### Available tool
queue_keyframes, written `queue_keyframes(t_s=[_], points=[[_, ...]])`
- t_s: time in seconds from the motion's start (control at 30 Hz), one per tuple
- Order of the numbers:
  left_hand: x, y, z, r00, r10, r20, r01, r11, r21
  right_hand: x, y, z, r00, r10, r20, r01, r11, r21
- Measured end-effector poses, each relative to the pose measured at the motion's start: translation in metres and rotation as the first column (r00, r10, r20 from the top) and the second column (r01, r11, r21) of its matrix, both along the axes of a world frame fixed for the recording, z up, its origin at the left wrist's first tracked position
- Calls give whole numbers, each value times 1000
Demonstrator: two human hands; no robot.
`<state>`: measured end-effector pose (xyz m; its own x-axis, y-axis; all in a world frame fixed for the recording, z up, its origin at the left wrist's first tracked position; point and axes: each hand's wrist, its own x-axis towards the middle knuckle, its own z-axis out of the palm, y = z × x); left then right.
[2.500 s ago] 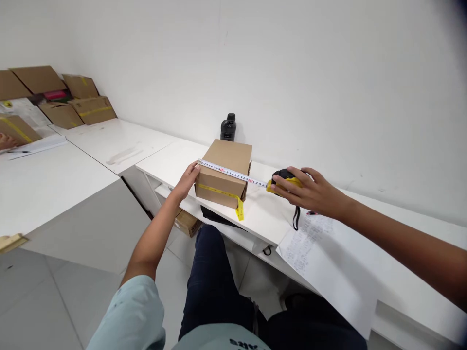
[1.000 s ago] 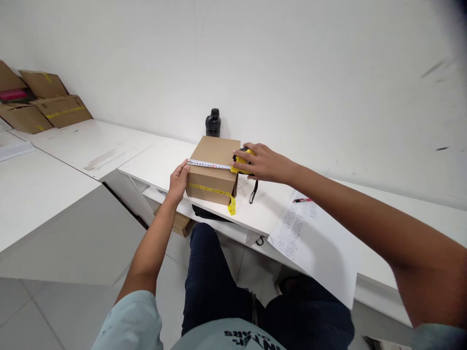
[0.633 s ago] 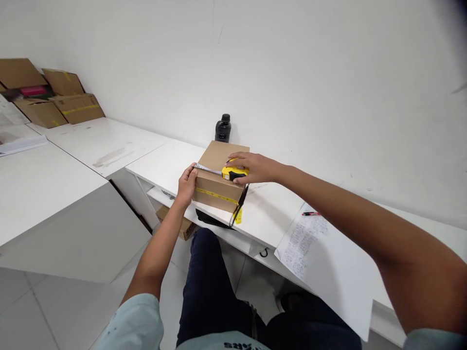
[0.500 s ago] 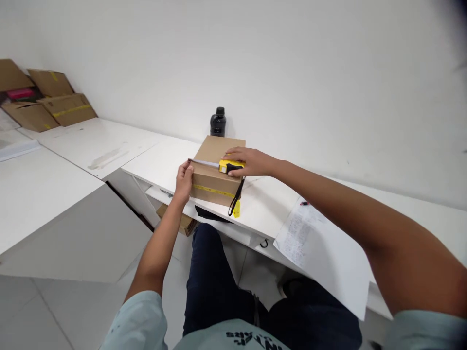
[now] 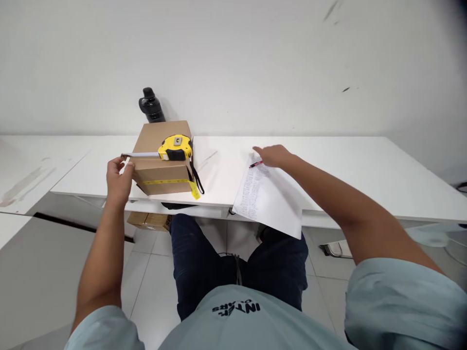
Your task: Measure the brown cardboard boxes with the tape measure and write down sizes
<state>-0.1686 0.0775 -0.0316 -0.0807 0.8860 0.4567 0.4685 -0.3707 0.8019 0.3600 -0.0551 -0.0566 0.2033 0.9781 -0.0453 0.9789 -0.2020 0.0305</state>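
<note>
A yellow and black tape measure lies on top of a brown cardboard box, its blade drawn out to the left across the lid. With fingers closed, my left hand pinches the blade's end at the box's left edge. The case rests on the box near the right edge, with no hand on it. My right hand holds nothing and reaches over a handwritten sheet of paper, its index finger stretched out. Just below that hand, a red and black pen lies on the sheet.
A black bottle stands behind the box, close to the wall. The tape measure's black wrist strap hangs at the box's right side. Under the white table is another cardboard box. The paper overhangs the table's front edge.
My right hand has let go of the tape measure's case and moved right to the pen and paper. My left hand stays at the blade's end. The view has turned right.
</note>
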Motion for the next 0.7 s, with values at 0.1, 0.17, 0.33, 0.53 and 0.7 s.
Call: queue_keyframes(t_s=[0.1, 0.17, 0.33, 0.53, 0.7], points=[[2, -4, 21, 997, 51, -53, -56, 995, -88, 19, -17, -28, 998, -59, -27, 58, 998, -21], [12, -12, 36, 980, 60, -190, -66, 998, -25, 21, -20, -38, 996, -70, -56, 71, 997, 14], [48, -34, 62, 797, -22, -604, 153, 974, 167, 19, -31, -41, 979, -85, -185, 120, 975, 186], [66, -34, 67, 789, 43, -613, 100, 975, 198, -5, -69, -61, 661, 120, -740, 452, 725, 521], [75, -23, 58, 788, 152, -597, 7, 967, 255, -16, -72, -71, 377, 145, -915, 564, 747, 351]])
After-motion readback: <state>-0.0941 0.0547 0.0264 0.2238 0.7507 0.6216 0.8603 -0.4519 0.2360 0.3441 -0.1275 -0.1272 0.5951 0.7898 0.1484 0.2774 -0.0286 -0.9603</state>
